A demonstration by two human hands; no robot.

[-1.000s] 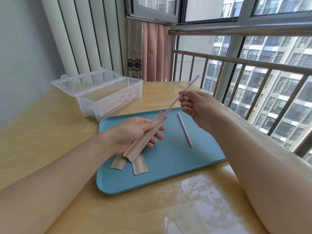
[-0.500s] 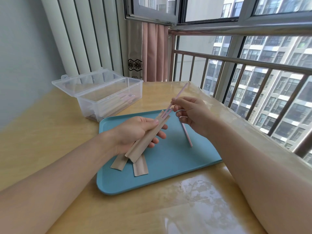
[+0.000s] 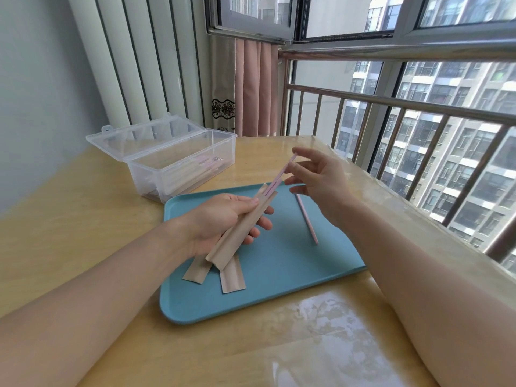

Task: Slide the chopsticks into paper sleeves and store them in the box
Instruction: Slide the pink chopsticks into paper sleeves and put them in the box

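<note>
The left hand (image 3: 220, 219) grips the paper sleeve (image 3: 240, 230) tilted above the tray (image 3: 279, 275), mouth toward the right hand (image 3: 321, 180), evidently to keep the opening in line for insertion. The chopstick (image 3: 280, 174) sits partly inside, its upper end just beside the right fingers (image 3: 303, 153), which are spread loosely and hold nothing. A second chopstick (image 3: 307, 219) lies on the tray, the open box (image 3: 178, 160) on the bench (image 3: 83, 219).

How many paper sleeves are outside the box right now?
3: one in the left hand, sleeve; two flat on the tray at and. More may be hidden.
</note>
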